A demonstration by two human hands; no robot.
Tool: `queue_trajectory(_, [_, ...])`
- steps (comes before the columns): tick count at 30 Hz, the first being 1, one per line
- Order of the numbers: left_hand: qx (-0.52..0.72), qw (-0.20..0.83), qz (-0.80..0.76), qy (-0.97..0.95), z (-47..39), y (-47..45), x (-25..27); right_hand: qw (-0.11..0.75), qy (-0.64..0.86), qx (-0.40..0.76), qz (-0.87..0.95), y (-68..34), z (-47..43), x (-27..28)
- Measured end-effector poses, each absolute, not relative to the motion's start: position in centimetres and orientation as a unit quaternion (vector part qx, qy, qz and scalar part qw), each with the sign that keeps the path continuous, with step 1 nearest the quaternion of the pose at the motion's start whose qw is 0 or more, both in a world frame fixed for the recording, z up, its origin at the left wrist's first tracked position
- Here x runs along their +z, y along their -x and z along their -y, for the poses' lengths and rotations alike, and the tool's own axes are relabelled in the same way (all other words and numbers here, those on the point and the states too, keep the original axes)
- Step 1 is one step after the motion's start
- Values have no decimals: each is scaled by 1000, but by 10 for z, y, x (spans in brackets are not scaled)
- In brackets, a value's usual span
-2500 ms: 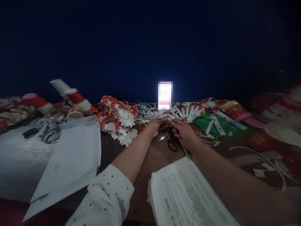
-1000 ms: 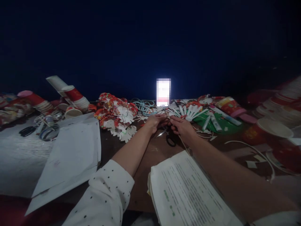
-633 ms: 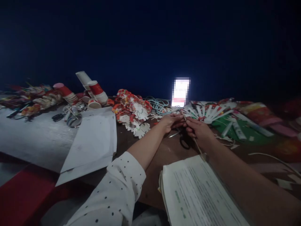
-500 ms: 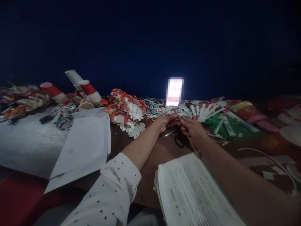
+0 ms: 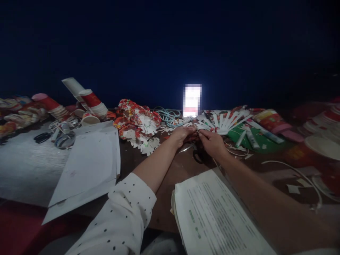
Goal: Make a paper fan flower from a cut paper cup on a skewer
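Close together over the table, my left hand point(image 5: 183, 136) and my right hand point(image 5: 212, 142) meet at the fingertips. Both are closed in a pinch around a small, thin piece whose kind is too small to make out. A thin pale strip point(image 5: 216, 163) trails from under my right hand toward an open book point(image 5: 212, 212). Just below the fingers lie scissors point(image 5: 198, 156) with black handles, partly hidden by the hands. Behind the hands stands a lit phone point(image 5: 192, 101), its screen blurred out.
Left are white sheets point(image 5: 87, 159), stacked paper cups point(image 5: 92, 102), tape point(image 5: 65, 140) and red-and-white paper cutouts point(image 5: 140, 124). A pale blue cable point(image 5: 167, 116) lies behind. To the right are a fan of white strips point(image 5: 228, 122), glue tubes point(image 5: 252, 138), a green sheet point(image 5: 236, 134) and more cups point(image 5: 273, 122).
The whole view has shifted slightly, so things sit a little further left. My hands stay together, fingertips still pinched; the trailing strip shows less beneath my right hand.
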State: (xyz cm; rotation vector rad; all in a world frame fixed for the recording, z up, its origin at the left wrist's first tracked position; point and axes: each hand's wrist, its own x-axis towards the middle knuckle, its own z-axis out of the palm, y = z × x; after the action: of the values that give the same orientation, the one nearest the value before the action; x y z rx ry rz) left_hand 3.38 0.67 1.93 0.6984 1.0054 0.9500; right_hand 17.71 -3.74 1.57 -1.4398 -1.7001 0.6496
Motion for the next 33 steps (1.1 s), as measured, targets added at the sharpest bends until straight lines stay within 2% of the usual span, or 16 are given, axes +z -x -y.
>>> queue_trajectory(7, [426, 702, -473, -319, -4, -36, 23, 350, 567, 173, 726, -182, 35, 6])
queue_trajectory(12, [431, 702, -475, -309, -5, -35, 23, 340, 558, 175, 737, -182, 35, 8])
queue_trajectory(21, [420, 729, -448, -302, -4, -32, 24, 373, 563, 241, 697, -180, 33, 5])
queue_trajectory(33, [441, 701, -472, -302, -4, -37, 23, 345, 568, 146, 733, -178, 36, 2])
